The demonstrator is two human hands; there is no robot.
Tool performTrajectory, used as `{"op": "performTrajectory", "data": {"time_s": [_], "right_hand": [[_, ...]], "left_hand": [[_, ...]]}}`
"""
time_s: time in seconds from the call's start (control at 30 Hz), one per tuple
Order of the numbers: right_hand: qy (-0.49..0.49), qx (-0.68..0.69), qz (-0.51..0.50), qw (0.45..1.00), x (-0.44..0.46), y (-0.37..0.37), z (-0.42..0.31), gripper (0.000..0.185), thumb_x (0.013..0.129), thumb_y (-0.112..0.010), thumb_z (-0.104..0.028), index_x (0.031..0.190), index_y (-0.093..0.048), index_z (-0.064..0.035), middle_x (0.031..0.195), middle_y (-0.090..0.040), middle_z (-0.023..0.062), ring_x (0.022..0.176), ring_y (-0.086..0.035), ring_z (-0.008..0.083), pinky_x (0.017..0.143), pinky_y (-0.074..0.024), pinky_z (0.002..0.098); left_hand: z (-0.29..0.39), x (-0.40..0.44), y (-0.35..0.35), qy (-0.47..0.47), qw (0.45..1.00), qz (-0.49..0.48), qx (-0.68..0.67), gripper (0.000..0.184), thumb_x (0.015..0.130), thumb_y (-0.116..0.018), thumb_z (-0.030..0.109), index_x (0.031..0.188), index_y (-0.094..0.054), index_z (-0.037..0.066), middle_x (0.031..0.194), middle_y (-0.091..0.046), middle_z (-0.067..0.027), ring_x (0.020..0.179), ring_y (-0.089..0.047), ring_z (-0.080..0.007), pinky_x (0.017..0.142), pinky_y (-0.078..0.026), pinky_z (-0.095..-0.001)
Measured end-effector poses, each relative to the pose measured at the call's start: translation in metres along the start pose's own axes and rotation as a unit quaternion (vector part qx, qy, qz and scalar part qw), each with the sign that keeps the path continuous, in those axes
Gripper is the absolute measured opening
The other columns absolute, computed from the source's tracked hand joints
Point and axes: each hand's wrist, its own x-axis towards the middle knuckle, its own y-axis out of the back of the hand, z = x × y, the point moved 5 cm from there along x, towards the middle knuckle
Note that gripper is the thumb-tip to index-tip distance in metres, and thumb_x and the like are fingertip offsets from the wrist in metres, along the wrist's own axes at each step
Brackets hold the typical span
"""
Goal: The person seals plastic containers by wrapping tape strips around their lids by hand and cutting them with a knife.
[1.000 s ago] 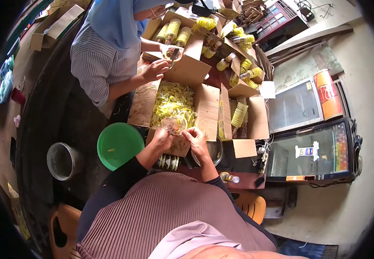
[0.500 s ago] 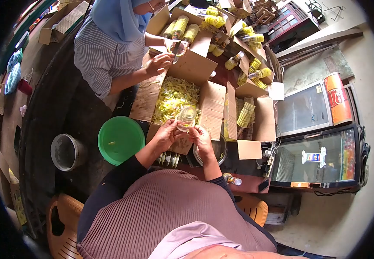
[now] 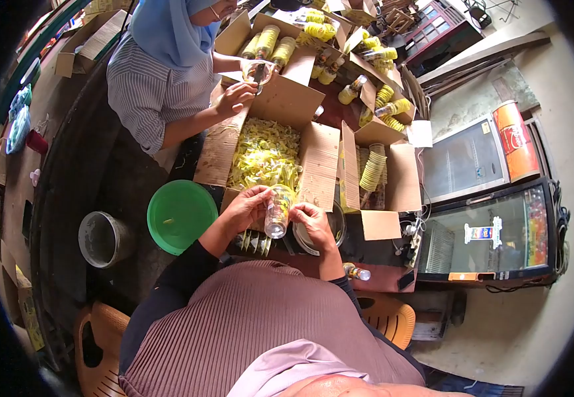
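In the head view, the person's left hand [image 3: 242,208] and right hand [image 3: 315,221] meet at a clear container [image 3: 278,218], held up in the air towards the near edge of the desk [image 3: 386,282]. The left grip is closed on its left side, thumb and fingers near the upper part; the right grip is drawn in to a pinch against its right side. The container leans, one round end facing the person and the other towards an open carton [image 3: 321,147] filled with yellow strips [image 3: 264,153]. Whether the yellow at its upper end lies inside or shows through from behind is hard to tell. A round pan [image 3: 341,233] sits just beside the right hand, and a small bottle [image 3: 356,271] lies near the desk's near right corner. Along the right edge stands another carton [image 3: 403,180] with yellow stacks [image 3: 373,169]. Beyond the left edge are a green basin [image 3: 181,218] and a grey bucket [image 3: 101,239]. Across the carton, a co-worker [image 3: 158,92] holds a clear cup [image 3: 258,70].
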Motion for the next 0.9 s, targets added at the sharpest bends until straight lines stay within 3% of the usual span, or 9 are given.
{"op": "performTrajectory", "data": {"time_s": [0.1, 0.17, 0.37, 0.63, 0.77, 0.83, 0.87, 0.9], "right_hand": [[0.0, 0.033, 0.021, 0.999, -0.008, -0.001, -0.005, 0.019, 0.088, -0.066, -0.016, 0.1, -0.064, -0.0005, 0.088, -0.065, 0.0021, 0.081, -0.06, 0.0087, 0.074, -0.0489, 0.0238], [0.055, 0.01, 0.064, 0.996, -0.012, -0.002, -0.014, 0.02, 0.086, -0.069, -0.014, 0.1, -0.063, -0.0005, 0.087, -0.065, 0.0024, 0.078, -0.059, 0.0081, 0.073, -0.0487, 0.0235], [0.058, 0.038, 0.085, 0.994, -0.022, -0.003, -0.013, 0.012, 0.085, -0.07, -0.011, 0.09, -0.065, -0.0013, 0.078, -0.064, 0.0011, 0.072, -0.056, 0.0076, 0.069, -0.0465, 0.022], [-0.007, 0.246, 0.068, 0.967, -0.029, 0.001, 0.03, 0.012, 0.091, -0.061, -0.011, 0.097, -0.062, -0.0013, 0.083, -0.065, 0.0044, 0.072, -0.061, 0.0112, 0.068, -0.0514, 0.0238], [-0.023, 0.281, 0.111, 0.953, -0.032, 0.008, 0.043, 0.01, 0.09, -0.061, -0.008, 0.097, -0.062, -0.0018, 0.085, -0.064, 0.0027, 0.071, -0.06, 0.0095, 0.065, -0.0503, 0.0209], [0.043, 0.011, 0.16, 0.986, -0.035, 0.02, 0.043, 0.011, 0.089, -0.061, -0.004, 0.1, -0.062, -0.0017, 0.085, -0.064, 0.0015, 0.071, -0.058, 0.0069, 0.066, -0.0485, 0.0194], [0.106, -0.005, 0.163, 0.981, -0.035, 0.024, 0.049, 0.015, 0.087, -0.062, -0.001, 0.101, -0.063, -0.0013, 0.088, -0.064, 0.0008, 0.074, -0.056, 0.0056, 0.068, -0.0472, 0.0181], [0.068, 0.045, 0.153, 0.985, -0.039, 0.023, 0.049, 0.022, 0.089, -0.063, -0.009, 0.109, -0.06, -0.0016, 0.099, -0.063, 0.0034, 0.082, -0.058, 0.008, 0.073, -0.0488, 0.0201]], "left_hand": [[0.008, -0.014, -0.022, 0.026, 0.999, 0.018, 0.019, 0.016, 0.096, -0.054, 0.018, 0.102, -0.059, 0.004, 0.088, -0.065, -0.004, 0.074, -0.064, -0.0129, 0.069, -0.054, -0.0285], [0.004, -0.014, -0.02, 0.03, 0.999, 0.015, 0.03, 0.016, 0.096, -0.054, 0.018, 0.102, -0.059, 0.004, 0.088, -0.065, -0.0038, 0.075, -0.064, -0.0126, 0.069, -0.054, -0.0282], [-0.008, -0.018, -0.017, 0.039, 0.997, 0.007, 0.06, 0.016, 0.096, -0.054, 0.018, 0.102, -0.059, 0.004, 0.09, -0.064, -0.0038, 0.077, -0.063, -0.0111, 0.068, -0.053, -0.027], [-0.02, -0.021, -0.013, 0.048, 0.997, 0.014, 0.062, 0.012, 0.096, -0.054, 0.016, 0.099, -0.058, 0.006, 0.09, -0.063, -0.0017, 0.08, -0.061, -0.0085, 0.072, -0.053, -0.0255], [-0.022, -0.019, -0.014, 0.002, 0.992, 0.032, 0.118, 0.012, 0.096, -0.055, 0.018, 0.096, -0.058, 0.006, 0.084, -0.061, 0.0001, 0.071, -0.058, -0.0065, 0.064, -0.052, -0.0237], [-0.018, -0.018, -0.018, -0.058, 0.966, 0.075, 0.24, 0.014, 0.096, -0.055, 0.019, 0.095, -0.058, 0.006, 0.081, -0.059, 0.0007, 0.07, -0.056, -0.0054, 0.062, -0.05, -0.0226], [-0.018, -0.017, -0.023, -0.079, 0.957, 0.059, 0.273, 0.014, 0.096, -0.054, 0.019, 0.095, -0.058, 0.005, 0.08, -0.059, 0.0006, 0.073, -0.056, -0.0056, 0.066, -0.049, -0.0227], [-0.02, -0.013, -0.022, -0.139, 0.939, 0.022, 0.315, 0.012, 0.095, -0.056, 0.016, 0.095, -0.058, 0.004, 0.084, -0.06, 0.0007, 0.078, -0.055, -0.0061, 0.07, -0.045, -0.0226]]}}
